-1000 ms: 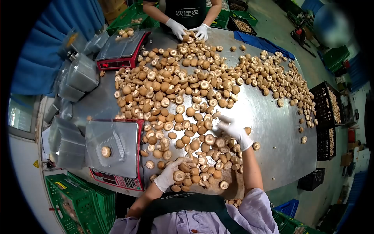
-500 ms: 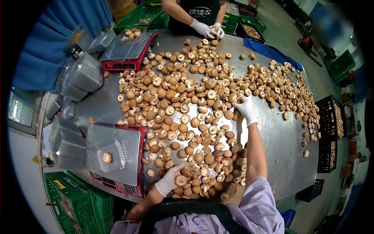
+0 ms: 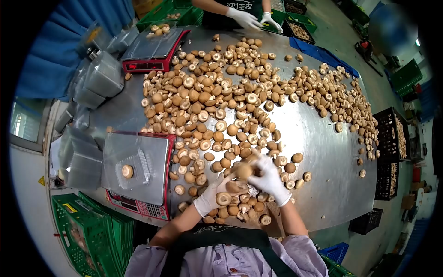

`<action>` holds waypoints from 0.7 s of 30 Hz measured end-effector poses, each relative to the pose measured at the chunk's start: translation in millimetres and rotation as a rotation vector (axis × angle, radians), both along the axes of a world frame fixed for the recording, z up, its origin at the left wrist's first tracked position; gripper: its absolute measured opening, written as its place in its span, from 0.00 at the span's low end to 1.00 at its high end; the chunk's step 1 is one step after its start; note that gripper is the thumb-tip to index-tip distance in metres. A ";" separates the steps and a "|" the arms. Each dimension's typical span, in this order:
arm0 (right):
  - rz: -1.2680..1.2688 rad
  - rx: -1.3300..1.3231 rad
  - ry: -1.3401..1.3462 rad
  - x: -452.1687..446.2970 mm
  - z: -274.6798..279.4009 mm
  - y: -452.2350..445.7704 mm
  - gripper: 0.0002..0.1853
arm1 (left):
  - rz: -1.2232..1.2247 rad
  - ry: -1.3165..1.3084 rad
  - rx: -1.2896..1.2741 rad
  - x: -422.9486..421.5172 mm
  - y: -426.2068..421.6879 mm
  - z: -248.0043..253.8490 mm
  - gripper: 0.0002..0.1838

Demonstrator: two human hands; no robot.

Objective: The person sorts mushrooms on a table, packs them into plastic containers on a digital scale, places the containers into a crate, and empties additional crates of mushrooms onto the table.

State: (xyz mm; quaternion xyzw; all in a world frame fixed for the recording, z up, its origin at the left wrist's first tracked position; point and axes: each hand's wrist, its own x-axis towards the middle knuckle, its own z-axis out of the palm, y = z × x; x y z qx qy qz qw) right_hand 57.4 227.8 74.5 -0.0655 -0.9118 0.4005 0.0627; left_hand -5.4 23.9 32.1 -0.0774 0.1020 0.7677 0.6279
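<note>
Mushrooms (image 3: 203,97) with brown caps and pale stems lie in a wide heap over the metal table. My left hand (image 3: 210,197), in a white glove, is closed around mushrooms (image 3: 224,198) near the table's front edge. Close beside it, my gloved right hand (image 3: 270,179) grips a brown mushroom (image 3: 243,171), slightly smeared by motion. The two hands nearly meet, and the fingertips of both are partly hidden. To the left, a red scale (image 3: 138,173) carries a clear plastic tray (image 3: 144,167) with one mushroom (image 3: 127,171) in it.
Across the metal table (image 3: 332,184), a co-worker's gloved hands (image 3: 258,21) show at the far edge. A second scale (image 3: 152,46) holds several mushrooms. Stacked clear trays (image 3: 79,159) line the left side. Green crates (image 3: 87,231) and black crates (image 3: 387,143) flank the table.
My right hand has come back from the heap's middle to my left hand, with a mushroom. Some mushrooms near it have shifted. The co-worker's hands have parted from a mushroom.
</note>
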 end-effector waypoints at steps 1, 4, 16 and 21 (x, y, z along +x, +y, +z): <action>0.134 0.014 -0.011 2.8 1.1 -13.2 0.18 | 0.092 -0.014 -0.023 2.4 4.6 5.5 0.36; 0.186 -0.168 -0.064 15.7 4.8 -43.7 0.24 | 0.040 -0.097 -0.116 5.0 -9.4 -17.7 0.32; -0.110 -0.864 0.019 22.0 -6.8 -64.2 0.29 | 0.188 0.039 0.071 5.7 -20.2 8.9 0.34; -0.113 -0.826 0.052 23.7 -5.0 -68.1 0.27 | 0.267 0.032 -0.106 6.7 -27.2 -11.0 0.32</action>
